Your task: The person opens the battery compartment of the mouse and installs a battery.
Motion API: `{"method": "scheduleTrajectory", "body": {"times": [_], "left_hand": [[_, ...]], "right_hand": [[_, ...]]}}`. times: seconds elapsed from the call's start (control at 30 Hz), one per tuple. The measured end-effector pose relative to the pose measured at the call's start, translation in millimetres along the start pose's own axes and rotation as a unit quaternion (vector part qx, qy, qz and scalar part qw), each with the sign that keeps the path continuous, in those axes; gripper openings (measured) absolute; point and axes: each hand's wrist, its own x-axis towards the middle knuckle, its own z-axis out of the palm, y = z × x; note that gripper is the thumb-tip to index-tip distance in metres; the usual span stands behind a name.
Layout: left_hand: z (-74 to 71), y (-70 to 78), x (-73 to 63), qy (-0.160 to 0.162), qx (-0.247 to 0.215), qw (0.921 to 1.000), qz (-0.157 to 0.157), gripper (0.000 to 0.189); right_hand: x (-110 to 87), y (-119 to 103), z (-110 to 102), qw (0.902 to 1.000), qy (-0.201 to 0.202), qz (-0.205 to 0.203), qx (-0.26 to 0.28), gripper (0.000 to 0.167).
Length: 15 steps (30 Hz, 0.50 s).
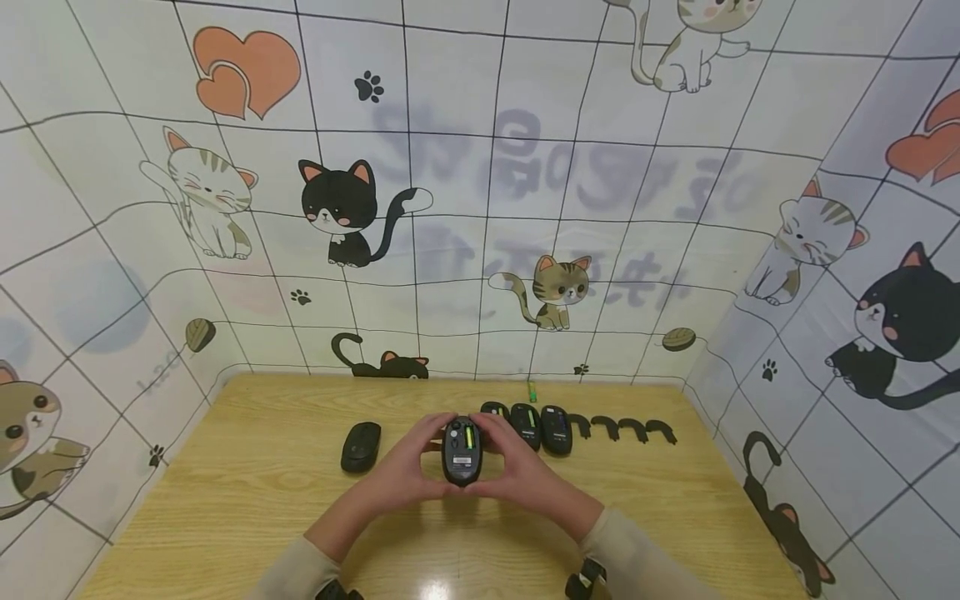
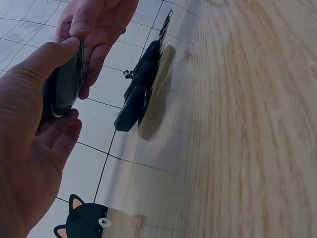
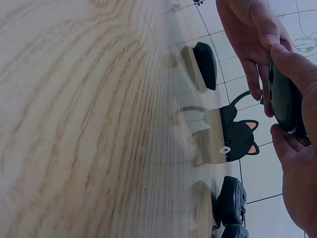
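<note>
Both hands hold up one black computer mouse (image 1: 461,467) above the table, its underside turned to the head camera. A green-yellow battery (image 1: 470,437) shows in its uncovered slot. My left hand (image 1: 405,471) grips the left edge of the mouse, thumb at the near end and fingers at the far end. On the opposite edge, my right hand (image 1: 519,473) grips it the same way. In the left wrist view, the mouse (image 2: 67,91) appears edge-on between the two hands; the right wrist view also shows the mouse (image 3: 283,99) from its side.
Another black mouse (image 1: 361,447) lies on the wooden table (image 1: 262,483) to the left. Right of the hands, 3 mice (image 1: 557,432) lie bottom up in a row, then several curved black covers (image 1: 633,429). A small battery (image 1: 532,392) lies behind them, near the cat-print backdrop (image 1: 450,292).
</note>
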Motion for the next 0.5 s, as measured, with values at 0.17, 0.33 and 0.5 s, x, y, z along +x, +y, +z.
{"method": "scheduleTrajectory", "body": {"times": [0.17,0.33,0.5], "left_hand": [[-3.3,-5.5,1.3,-0.002,0.013,0.9999,-0.004,0.11],[-7.6,-9.0,5.7,-0.012,0.028,0.9995,-0.007,0.108],[-12.4,-11.8,12.2,-0.015,0.044,0.9988,-0.016,0.107]], "right_hand": [[4.3,2.7,-0.8,0.9997,-0.007,0.013,-0.021,0.107],[10.9,3.7,-3.6,0.9969,-0.011,0.017,-0.076,0.106],[20.1,6.9,-7.2,0.9916,-0.015,0.01,-0.128,0.103]]}}
